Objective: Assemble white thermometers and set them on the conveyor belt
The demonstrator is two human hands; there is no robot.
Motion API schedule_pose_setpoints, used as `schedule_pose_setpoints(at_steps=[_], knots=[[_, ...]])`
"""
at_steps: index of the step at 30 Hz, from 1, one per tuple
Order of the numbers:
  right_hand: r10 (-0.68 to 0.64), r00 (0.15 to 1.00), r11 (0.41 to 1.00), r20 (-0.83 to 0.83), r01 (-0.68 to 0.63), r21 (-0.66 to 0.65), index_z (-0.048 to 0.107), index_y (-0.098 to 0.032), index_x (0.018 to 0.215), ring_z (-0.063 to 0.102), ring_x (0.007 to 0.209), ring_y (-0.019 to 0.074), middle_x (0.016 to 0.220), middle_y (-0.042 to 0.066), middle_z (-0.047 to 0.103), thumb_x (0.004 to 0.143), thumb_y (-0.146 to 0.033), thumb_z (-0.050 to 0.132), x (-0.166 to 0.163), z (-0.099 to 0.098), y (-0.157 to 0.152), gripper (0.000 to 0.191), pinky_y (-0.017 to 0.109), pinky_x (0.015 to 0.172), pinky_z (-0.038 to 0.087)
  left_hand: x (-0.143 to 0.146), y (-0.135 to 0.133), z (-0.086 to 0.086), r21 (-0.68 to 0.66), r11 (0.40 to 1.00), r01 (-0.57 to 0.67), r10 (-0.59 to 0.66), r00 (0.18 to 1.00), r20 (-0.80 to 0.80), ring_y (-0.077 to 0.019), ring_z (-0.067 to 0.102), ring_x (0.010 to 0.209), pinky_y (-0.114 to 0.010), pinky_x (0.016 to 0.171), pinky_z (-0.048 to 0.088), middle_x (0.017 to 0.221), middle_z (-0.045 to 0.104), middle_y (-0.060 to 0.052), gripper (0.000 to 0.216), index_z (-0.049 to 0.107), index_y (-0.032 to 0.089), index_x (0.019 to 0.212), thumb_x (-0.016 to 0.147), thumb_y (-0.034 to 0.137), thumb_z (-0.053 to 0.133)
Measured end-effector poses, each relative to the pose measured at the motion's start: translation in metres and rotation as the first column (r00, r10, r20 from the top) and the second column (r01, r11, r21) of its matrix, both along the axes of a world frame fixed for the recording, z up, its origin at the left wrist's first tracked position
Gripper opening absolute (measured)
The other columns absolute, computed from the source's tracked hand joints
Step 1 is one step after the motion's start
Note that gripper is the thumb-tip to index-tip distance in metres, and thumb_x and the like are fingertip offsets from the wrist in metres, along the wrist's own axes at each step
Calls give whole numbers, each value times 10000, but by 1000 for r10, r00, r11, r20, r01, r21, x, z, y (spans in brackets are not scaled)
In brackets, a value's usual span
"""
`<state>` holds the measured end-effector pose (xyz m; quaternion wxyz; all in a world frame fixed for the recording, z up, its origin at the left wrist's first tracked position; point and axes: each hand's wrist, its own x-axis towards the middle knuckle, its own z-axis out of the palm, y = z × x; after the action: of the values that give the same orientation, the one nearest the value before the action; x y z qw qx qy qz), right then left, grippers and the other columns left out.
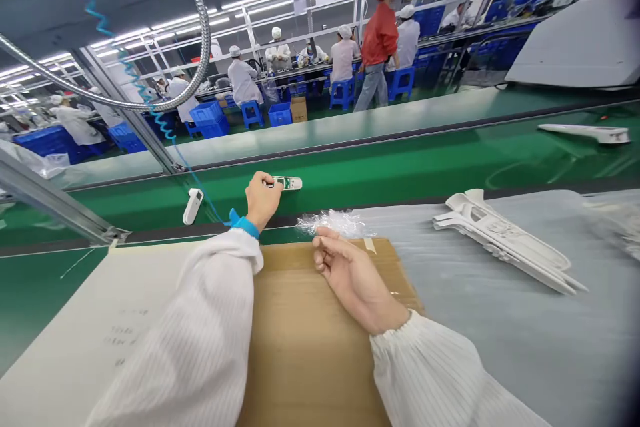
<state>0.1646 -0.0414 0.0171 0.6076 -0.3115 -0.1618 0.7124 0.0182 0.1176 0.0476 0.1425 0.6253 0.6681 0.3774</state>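
Observation:
My left hand [263, 200] reaches over the green conveyor belt, its fingers closed on a white plastic device housing [294, 183] with some green showing inside. A blue wrist strap [245, 223] with a cord circles that wrist. My right hand [353, 277] hovers above the brown cardboard [320, 360], palm turned inward, fingers loosely curled and apart from the thumb, with nothing visible in it. Just beyond its fingertips lies crumpled clear plastic film [333, 221]. Left of my left hand, a small white device with a dark window [193, 205] rests on the belt.
Several white plastic shells [505, 237] lie stacked on the grey mat [480, 340] to the right. Another white part [587, 132] sits on the belt at far right. A metal post [125, 113] and a flexible metal hose [204, 47] stand at left. People work beyond.

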Motion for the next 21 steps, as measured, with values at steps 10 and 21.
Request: schedule_pose_setpoints(at_steps=[10,21], knots=[[-66,963,992,261,34,125,663,-227,954,490,665,104,863,-21,626,751,-394,791,5,4,1,292,262,642,396,-24,-115,17,12,980,197,-30,88,996,-149,666,815,-308,798,540,942,665,-63,222,550,150,920,763,193,702],[-548,94,816,831,-160,556,618,-238,876,535,787,190,865,15,604,916,-338,618,13,4,-7,108,350,728,406,-1,-148,-7,-192,698,690,-493,657,570,-147,653,749,-257,696,514,819,654,-28,246,635,181,1004,804,76,538]])
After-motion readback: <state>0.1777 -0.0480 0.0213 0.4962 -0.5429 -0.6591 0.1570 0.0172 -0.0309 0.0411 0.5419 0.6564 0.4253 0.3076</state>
